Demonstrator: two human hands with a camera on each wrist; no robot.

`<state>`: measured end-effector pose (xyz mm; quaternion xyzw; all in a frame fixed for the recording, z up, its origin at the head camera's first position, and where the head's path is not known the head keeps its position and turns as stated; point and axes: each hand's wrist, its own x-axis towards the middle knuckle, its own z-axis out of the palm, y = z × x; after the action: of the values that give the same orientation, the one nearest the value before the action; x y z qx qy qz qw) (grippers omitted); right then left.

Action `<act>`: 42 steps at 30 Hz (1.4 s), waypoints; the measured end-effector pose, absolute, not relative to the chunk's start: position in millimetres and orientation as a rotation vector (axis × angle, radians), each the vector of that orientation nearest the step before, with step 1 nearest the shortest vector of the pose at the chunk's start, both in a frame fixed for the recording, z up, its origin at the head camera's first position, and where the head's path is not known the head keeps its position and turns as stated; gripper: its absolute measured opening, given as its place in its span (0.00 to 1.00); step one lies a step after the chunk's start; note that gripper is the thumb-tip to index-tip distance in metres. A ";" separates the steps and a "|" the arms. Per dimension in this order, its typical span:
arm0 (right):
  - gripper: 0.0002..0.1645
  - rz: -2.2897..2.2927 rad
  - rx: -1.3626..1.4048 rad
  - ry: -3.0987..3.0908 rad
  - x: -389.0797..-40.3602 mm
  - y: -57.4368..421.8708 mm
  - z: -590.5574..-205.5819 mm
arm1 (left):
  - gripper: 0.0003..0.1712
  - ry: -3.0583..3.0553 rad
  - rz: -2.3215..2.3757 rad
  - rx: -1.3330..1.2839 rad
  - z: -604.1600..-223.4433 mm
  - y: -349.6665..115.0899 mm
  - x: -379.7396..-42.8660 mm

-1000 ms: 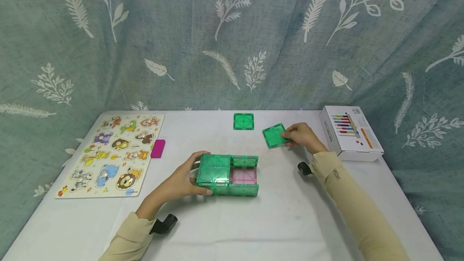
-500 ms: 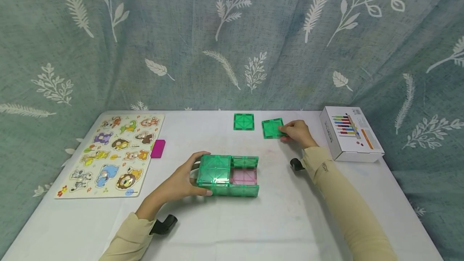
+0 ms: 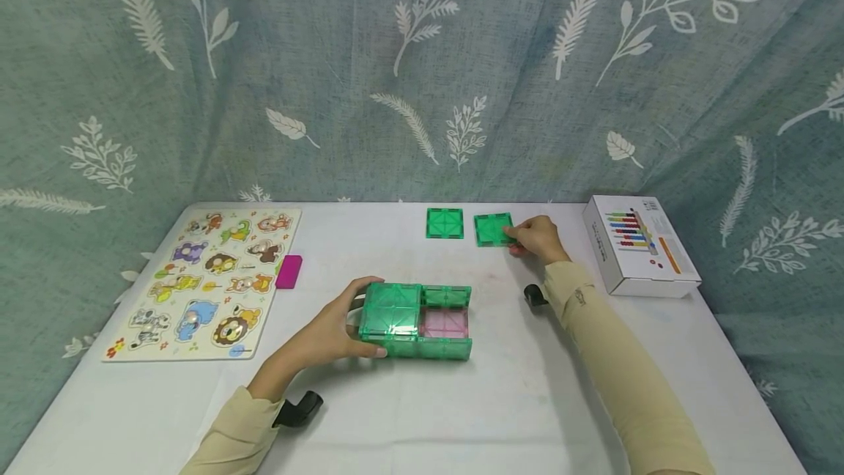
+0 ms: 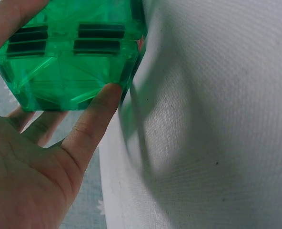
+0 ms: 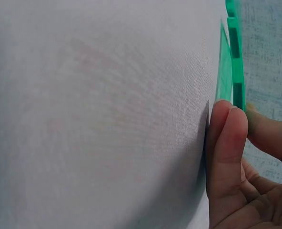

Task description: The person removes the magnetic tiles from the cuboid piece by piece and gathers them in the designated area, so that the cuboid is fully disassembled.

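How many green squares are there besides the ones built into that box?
2. The first green square lies toward the back; the second green square, to its right, is pinched by the right hand. More could hide beneath.

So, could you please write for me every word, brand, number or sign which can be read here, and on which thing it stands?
No text can be read for certain.
Box, side: dark lettering, too small to read.
Box, top: fine print in the far corner, too small to read.
Right sleeve: small dark mark near the cuff, too blurred to read.
Held tile and green structure: no lettering seen.
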<state>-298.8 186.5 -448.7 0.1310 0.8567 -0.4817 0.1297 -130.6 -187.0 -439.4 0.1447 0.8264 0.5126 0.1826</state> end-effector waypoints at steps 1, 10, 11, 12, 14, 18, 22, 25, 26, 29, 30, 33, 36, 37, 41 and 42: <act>0.25 -1.403 0.374 2.486 -299.7 186.4 -448.6 | 0.61 2.331 1.447 0.408 -439.2 -187.1 -130.6; 0.26 -1.327 0.343 2.536 -301.4 184.2 -447.0 | 0.62 2.341 1.432 0.386 -438.4 -186.5 -130.0; 0.26 -1.317 0.344 2.544 -301.3 183.8 -447.2 | 0.62 2.340 1.433 0.386 -438.3 -186.4 -130.0; 0.26 -1.309 0.344 2.551 -301.0 183.5 -447.3 | 0.62 2.339 1.434 0.388 -438.3 -186.2 -130.0; 0.27 -1.301 0.341 2.560 -300.2 183.4 -447.9 | 0.62 2.331 1.441 0.392 -438.5 -185.9 -129.8; 0.26 -1.263 0.325 2.594 -298.6 182.5 -447.5 | 0.63 2.331 1.439 0.394 -438.7 -185.6 -129.7; 0.25 -1.233 0.310 2.624 -299.1 181.7 -447.3 | 0.62 2.326 1.446 0.395 -438.7 -185.8 -130.1; 0.25 -1.234 0.308 2.624 -299.9 180.6 -447.0 | 0.62 2.316 1.458 0.396 -438.9 -186.0 -130.3; 0.25 -1.232 0.307 2.624 -300.1 180.1 -447.0 | 0.61 2.316 1.459 0.394 -439.1 -186.1 -130.3; 0.25 -1.219 0.302 2.632 -300.6 179.0 -446.0 | 0.61 2.320 1.453 0.390 -439.3 -186.2 -130.6; 0.25 -1.214 0.300 2.637 -300.7 178.8 -445.6 | 0.61 2.321 1.451 0.390 -439.3 -186.1 -130.7; 0.24 -1.193 0.301 2.650 -300.7 177.2 -444.8 | 0.62 2.325 1.443 0.392 -439.6 -186.5 -130.4; 0.24 -1.171 0.292 2.673 -300.5 176.1 -444.2 | 0.62 2.329 1.443 0.397 -439.1 -186.6 -130.2; 0.25 -1.166 0.286 2.682 -300.4 175.8 -444.1 | 0.62 2.332 1.442 0.397 -438.8 -186.6 -130.1; 0.26 -1.158 0.274 2.709 -300.6 174.1 -444.5 | 0.62 2.334 1.444 0.397 -438.2 -186.5 -130.0; 0.26 -1.155 0.275 2.714 -300.6 173.7 -444.5 | 0.62 2.333 1.445 0.397 -438.1 -186.5 -130.0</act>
<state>-300.6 173.7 -444.5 0.0924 0.9125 -0.3883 0.0896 -130.0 -186.5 -438.1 0.1409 0.8272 0.5121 0.1833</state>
